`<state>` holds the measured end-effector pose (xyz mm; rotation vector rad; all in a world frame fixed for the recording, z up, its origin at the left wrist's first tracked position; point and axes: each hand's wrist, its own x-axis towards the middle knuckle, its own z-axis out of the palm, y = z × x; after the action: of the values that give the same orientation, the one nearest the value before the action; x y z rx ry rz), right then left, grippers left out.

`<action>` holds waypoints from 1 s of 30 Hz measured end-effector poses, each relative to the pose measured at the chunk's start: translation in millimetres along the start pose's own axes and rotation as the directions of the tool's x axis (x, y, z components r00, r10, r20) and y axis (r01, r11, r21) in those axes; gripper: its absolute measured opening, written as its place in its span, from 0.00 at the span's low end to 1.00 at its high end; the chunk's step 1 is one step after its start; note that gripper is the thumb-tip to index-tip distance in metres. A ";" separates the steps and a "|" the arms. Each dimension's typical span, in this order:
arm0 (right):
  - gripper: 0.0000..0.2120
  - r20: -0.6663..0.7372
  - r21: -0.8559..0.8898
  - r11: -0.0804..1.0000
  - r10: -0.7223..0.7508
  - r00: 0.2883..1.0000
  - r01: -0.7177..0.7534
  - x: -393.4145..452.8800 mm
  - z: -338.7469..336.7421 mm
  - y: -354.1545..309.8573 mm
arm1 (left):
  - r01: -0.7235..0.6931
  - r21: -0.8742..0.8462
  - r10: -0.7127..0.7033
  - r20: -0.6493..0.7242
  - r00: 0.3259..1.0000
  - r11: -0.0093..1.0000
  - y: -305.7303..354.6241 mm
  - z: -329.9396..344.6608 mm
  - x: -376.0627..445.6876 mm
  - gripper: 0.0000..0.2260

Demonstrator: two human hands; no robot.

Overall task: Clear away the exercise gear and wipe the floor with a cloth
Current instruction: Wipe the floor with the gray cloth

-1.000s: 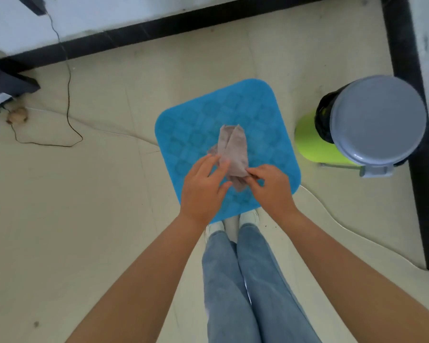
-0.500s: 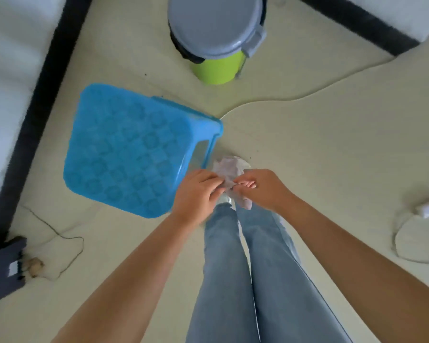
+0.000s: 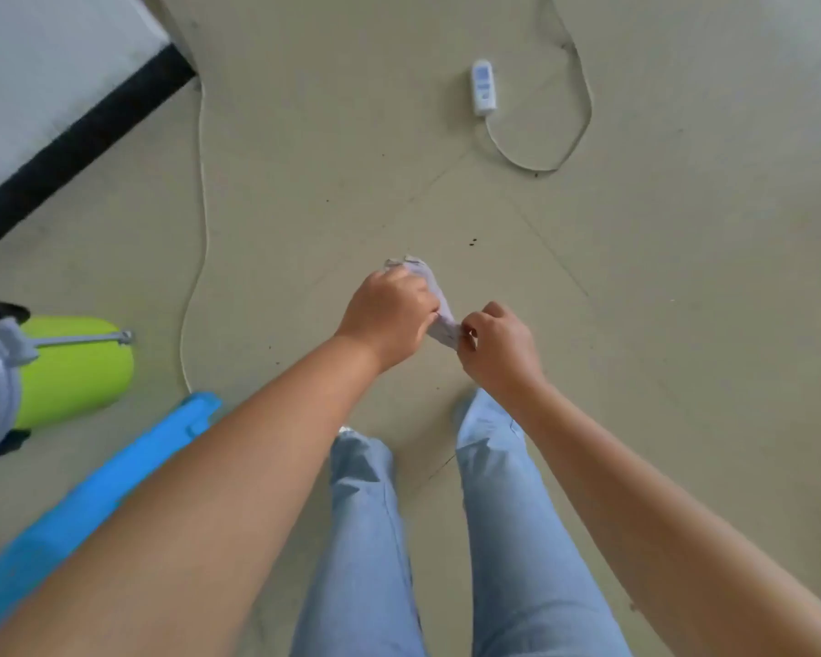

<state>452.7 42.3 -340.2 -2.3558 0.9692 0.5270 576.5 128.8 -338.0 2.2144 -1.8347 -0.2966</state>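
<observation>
Cloth [image 3: 434, 303] held in the air in front of the body, above the floor [image 3: 636, 301], between both hands. Left hand [image 3: 389, 315] is clenched round its upper, bunched end; right hand [image 3: 498, 346] pinches the lower end between thumb and fingers (fingertips hidden behind the fabric). Cloth is pale and crumpled, touching neither floor nor legs. Blue stool [image 3: 91, 500] at lower left, partly covered by the left forearm. Green bin [image 3: 74, 367] with grey lid just beyond it. White power strip [image 3: 483, 86] lies on the floor well ahead, its cord looping to the right. Dark specks on the floor near the cloth.
</observation>
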 end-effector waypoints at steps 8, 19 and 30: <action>0.14 -0.522 0.299 0.937 0.318 0.791 -0.180 4.7 -150.1 247.6 | -0.407 0.027 0.404 0.088 0.911 0.913 175.5 14.9 282.5 0.08; 0.01 -0.560 0.237 0.878 0.474 0.680 -0.416 35.1 -358.8 512.5 | -0.584 -0.064 0.564 0.364 0.742 0.809 384.6 20.5 597.3 0.08; 0.04 -0.579 0.059 0.921 0.347 0.738 -0.386 207.4 -633.4 695.5 | -0.530 0.026 0.480 0.387 0.787 0.848 443.2 -6.4 961.1 0.13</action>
<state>176.9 -867.0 -182.2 -2.4341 1.7444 -0.0577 344.8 -893.0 -188.3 1.7137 -2.6376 -0.5164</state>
